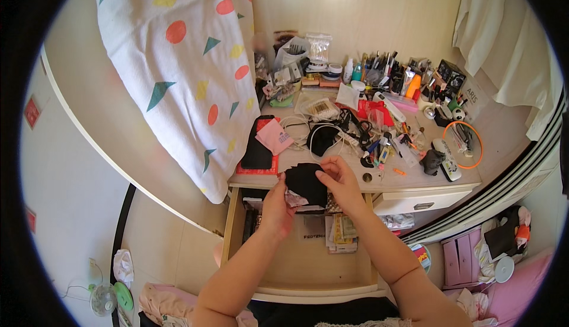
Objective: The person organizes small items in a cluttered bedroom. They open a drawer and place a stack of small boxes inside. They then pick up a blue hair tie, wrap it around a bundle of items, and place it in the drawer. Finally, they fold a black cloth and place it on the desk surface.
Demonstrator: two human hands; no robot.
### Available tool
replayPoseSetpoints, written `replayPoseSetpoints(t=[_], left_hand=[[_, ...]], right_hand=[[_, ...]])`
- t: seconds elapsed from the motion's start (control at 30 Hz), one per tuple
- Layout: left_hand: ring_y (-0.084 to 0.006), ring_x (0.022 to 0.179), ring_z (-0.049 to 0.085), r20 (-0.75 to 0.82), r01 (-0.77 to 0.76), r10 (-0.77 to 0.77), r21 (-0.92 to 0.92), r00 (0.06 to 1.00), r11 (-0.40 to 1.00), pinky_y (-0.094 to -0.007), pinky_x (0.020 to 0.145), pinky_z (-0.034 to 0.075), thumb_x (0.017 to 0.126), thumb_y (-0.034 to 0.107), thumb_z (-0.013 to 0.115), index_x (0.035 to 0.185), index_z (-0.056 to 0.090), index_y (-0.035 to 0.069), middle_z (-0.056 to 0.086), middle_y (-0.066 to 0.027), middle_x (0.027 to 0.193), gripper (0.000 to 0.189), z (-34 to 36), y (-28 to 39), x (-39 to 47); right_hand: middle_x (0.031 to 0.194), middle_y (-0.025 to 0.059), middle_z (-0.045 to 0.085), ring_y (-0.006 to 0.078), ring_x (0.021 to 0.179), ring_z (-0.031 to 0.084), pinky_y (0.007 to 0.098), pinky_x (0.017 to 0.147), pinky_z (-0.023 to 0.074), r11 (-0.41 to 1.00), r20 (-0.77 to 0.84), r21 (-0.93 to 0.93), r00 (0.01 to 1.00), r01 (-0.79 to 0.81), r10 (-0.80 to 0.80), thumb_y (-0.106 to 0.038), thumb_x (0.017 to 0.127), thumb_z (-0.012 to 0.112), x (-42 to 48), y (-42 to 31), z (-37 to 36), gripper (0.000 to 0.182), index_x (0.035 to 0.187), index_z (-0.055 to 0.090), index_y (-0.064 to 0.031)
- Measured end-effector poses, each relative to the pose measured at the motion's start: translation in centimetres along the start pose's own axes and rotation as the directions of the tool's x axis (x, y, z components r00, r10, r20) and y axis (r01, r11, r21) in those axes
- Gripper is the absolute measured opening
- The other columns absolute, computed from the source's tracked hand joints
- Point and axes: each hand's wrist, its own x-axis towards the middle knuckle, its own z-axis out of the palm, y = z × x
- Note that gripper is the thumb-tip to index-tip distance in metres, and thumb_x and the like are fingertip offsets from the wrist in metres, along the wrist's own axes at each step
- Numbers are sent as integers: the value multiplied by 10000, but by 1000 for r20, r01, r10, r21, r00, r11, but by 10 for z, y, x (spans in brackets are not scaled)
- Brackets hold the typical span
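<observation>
Above the open drawer (311, 260) I hold a piece of black cloth (306, 185) between both hands. My left hand (279, 209) grips its left side, together with a pinkish patterned piece (295, 199) that shows under it. The fingertips of my right hand (342, 182) pinch its upper right edge. Inside the drawer lie stacked paper packets (342, 236) at the right and dark items at the left and back. Just behind my hands, on the desk, are a black cloth item (322, 139), white cables (297, 125) and a pink square packet (274, 137).
A black phone (258, 153) rests on a red sheet at the desk's left. Cosmetics (382, 69), small tools and an orange hoop (481, 149) crowd the desk. A patterned white cloth (178, 69) hangs at the left. A closed drawer (422, 200) sits right of the open one.
</observation>
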Motion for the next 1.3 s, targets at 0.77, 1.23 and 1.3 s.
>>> replayPoseSetpoints(t=[0.77,1.23,1.3], left_hand=[[-138,908,638,2,45,-46,133,999,990,-318,782,526,951,308,585,1101,575,106,643,-5,1012,252,-4,-9,-1],[-197,949,643,34,45,-49,125,998,991,-385,851,540,991,241,488,1109,556,48,639,-61,1040,236,3,-10,-2],[-201,969,639,42,44,-49,109,998,993,-391,868,535,995,257,487,1114,552,45,639,-68,1042,252,2,-11,-2]], right_hand=[[924,-7,645,65,797,561,216,727,451,997,84,51,995,54,-58,-104,885,665,-2,-5,2,110,959,630,-32],[804,30,670,57,728,571,220,655,441,952,-95,-234,970,199,-226,-111,906,633,1,3,-6,113,934,569,-22],[790,34,664,61,723,568,219,657,440,938,-86,-232,956,256,-282,-105,915,616,1,3,-6,104,939,559,-21]])
